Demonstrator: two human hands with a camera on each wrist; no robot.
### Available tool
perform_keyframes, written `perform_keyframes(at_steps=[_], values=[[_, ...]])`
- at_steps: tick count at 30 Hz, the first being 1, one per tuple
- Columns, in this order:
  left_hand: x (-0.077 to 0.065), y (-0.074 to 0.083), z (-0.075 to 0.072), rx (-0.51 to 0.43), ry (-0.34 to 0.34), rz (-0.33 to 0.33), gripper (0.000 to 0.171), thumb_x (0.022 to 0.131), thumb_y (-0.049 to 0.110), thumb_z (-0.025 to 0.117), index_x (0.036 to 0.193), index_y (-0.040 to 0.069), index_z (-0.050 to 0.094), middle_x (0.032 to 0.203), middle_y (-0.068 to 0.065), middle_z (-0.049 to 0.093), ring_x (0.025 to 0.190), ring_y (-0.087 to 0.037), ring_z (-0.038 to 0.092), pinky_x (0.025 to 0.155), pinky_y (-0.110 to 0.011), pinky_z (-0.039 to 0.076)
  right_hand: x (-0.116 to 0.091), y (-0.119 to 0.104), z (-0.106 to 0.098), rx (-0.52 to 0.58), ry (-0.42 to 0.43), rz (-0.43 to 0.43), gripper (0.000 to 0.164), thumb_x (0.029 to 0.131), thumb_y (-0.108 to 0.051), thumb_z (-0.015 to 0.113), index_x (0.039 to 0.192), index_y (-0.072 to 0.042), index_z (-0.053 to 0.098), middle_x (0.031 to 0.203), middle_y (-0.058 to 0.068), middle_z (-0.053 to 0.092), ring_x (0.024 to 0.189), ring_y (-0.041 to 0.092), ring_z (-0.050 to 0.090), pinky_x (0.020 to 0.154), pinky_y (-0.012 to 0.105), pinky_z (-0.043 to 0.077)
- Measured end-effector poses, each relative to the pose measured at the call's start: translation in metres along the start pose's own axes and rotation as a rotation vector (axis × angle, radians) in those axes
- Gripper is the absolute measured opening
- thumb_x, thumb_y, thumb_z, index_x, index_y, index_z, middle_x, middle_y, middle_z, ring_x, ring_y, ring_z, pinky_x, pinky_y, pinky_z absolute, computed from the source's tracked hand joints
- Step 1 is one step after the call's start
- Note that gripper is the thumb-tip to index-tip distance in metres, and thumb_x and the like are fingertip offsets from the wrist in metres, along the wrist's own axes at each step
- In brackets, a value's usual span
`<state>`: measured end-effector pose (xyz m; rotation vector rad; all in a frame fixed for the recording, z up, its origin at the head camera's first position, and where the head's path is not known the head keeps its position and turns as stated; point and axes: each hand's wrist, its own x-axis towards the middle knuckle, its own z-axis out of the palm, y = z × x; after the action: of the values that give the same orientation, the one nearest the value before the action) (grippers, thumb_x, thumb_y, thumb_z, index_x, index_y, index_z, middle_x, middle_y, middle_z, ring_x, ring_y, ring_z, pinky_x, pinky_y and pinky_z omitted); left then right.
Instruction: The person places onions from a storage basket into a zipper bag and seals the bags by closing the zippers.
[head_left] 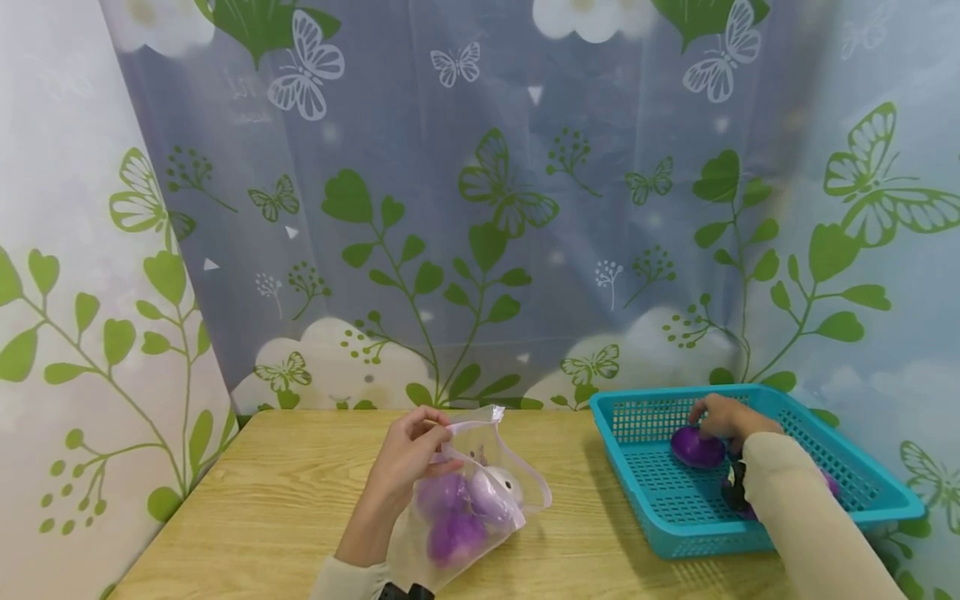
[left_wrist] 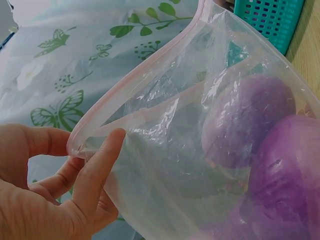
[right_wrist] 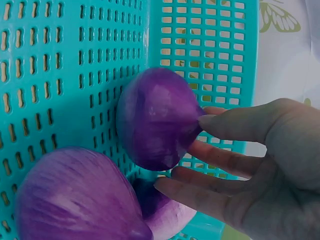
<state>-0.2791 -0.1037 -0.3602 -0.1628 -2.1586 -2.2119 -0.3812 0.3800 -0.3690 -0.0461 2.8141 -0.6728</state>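
With thumb and fingers, my left hand (head_left: 405, 458) pinches the pink-edged rim of a clear zip bag (left_wrist: 155, 170) at one corner of its mouth. Inside the bag sit several round purple onions (head_left: 456, 537), one of them paler with a dark spot (head_left: 497, 496). Over at the right, my right hand (head_left: 729, 419) reaches into a turquoise basket (head_left: 663, 537). Its thumb and fingers pinch the pointed tip of a dark purple onion (right_wrist: 157, 120), seen against the basket wall in the right wrist view. A larger purple onion (right_wrist: 75, 195) and a partly hidden purple-and-white one (right_wrist: 172, 217) lie below it.
Both the bag and the basket rest on a light wooden table (head_left: 277, 475). The basket has raised slotted walls and stands at the table's right side. Behind the table hangs a printed curtain (head_left: 405, 125) with butterflies and leaves.
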Motion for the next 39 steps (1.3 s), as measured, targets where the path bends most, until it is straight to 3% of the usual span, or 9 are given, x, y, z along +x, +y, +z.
perform_keyframes(at_steps=[8, 13, 19, 26, 32, 39], values=[[0.0, 0.001, 0.0, -0.004, -0.009, 0.005, 0.01, 0.097, 0.002, 0.06, 0.106, -0.001, 0.062, 0.084, -0.002, 0.051, 0.078, -0.015, 0.053, 0.072, -0.035, 0.069, -0.003, -0.005, 0.005, 0.075, -0.014, -0.005, 0.04, 0.094, 0.0, 0.065, 0.132, 0.01, 0.055, 0.133, 0.044, 0.046, 0.102, 0.039, 0.066, 0.081, 0.052, 0.066], [0.0, 0.002, 0.0, -0.002, -0.006, 0.007, 0.01, 0.097, 0.002, 0.06, 0.106, -0.002, 0.062, 0.084, -0.002, 0.051, 0.077, -0.015, 0.052, 0.072, -0.035, 0.069, 0.0, -0.007, 0.006, 0.052, -0.03, -0.011, 0.047, 0.091, -0.004, 0.073, 0.132, 0.009, 0.055, 0.135, 0.043, 0.046, 0.108, 0.043, 0.064, 0.083, 0.049, 0.066], [-0.001, 0.002, 0.0, 0.005, -0.008, 0.01, 0.01, 0.097, 0.002, 0.06, 0.106, -0.002, 0.062, 0.085, -0.002, 0.051, 0.078, -0.015, 0.052, 0.072, -0.035, 0.069, 0.002, -0.008, 0.009, -0.003, -0.027, -0.03, 0.05, 0.089, -0.013, 0.078, 0.132, 0.004, 0.059, 0.141, 0.042, 0.042, 0.104, 0.038, 0.063, 0.08, 0.048, 0.065], [0.0, 0.002, 0.0, 0.01, -0.005, 0.01, 0.01, 0.097, 0.003, 0.06, 0.105, -0.001, 0.062, 0.084, -0.002, 0.05, 0.077, -0.015, 0.052, 0.071, -0.034, 0.069, 0.001, -0.014, 0.01, 0.041, -0.071, -0.05, 0.054, 0.089, -0.008, 0.077, 0.138, 0.002, 0.056, 0.146, 0.045, 0.034, 0.105, 0.039, 0.064, 0.081, 0.052, 0.066], [-0.001, 0.002, 0.0, 0.014, 0.002, 0.005, 0.01, 0.097, 0.003, 0.06, 0.106, -0.001, 0.063, 0.084, -0.002, 0.05, 0.077, -0.015, 0.052, 0.071, -0.035, 0.069, 0.003, -0.02, 0.011, 0.063, -0.096, -0.05, 0.054, 0.089, -0.002, 0.075, 0.139, 0.003, 0.056, 0.141, 0.042, 0.041, 0.104, 0.035, 0.065, 0.083, 0.049, 0.067], [-0.002, 0.002, 0.0, 0.015, 0.001, 0.004, 0.009, 0.097, 0.003, 0.06, 0.105, -0.001, 0.062, 0.084, -0.002, 0.048, 0.077, -0.015, 0.052, 0.072, -0.036, 0.069, 0.005, -0.025, 0.012, 0.072, -0.118, -0.081, 0.055, 0.086, 0.004, 0.074, 0.138, 0.003, 0.058, 0.135, 0.04, 0.049, 0.113, 0.045, 0.062, 0.087, 0.054, 0.065]])
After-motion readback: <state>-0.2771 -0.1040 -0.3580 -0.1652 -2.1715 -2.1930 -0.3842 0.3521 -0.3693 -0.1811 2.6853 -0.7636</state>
